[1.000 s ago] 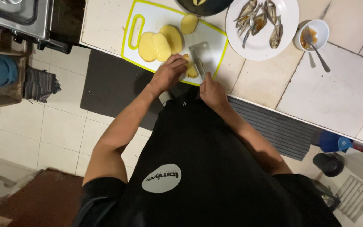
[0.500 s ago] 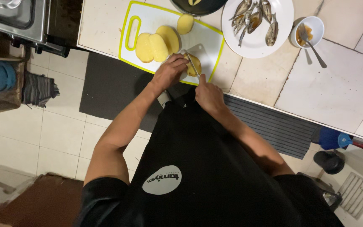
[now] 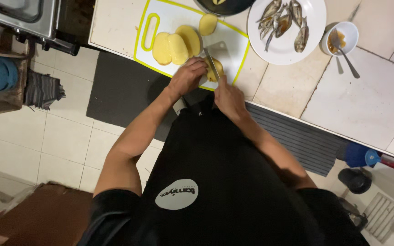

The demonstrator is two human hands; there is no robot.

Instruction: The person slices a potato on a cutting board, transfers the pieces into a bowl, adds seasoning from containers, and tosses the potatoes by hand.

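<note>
A person in a black shirt, right hand clamped on a knife, has brought the blade onto the potato since a second ago. The left hand has closed its fingers on the potato at the cutting board's near edge. Beyond lie peeled slices, then a plate of small fish.

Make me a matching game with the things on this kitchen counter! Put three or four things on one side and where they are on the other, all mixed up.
Things:
1. small fish
2. spoon
3. potato slices
4. knife

Places:
A. in the right hand
B. on the white plate
C. on the cutting board
D. in the small bowl

Pairs: 1-B, 2-D, 3-C, 4-A
</note>
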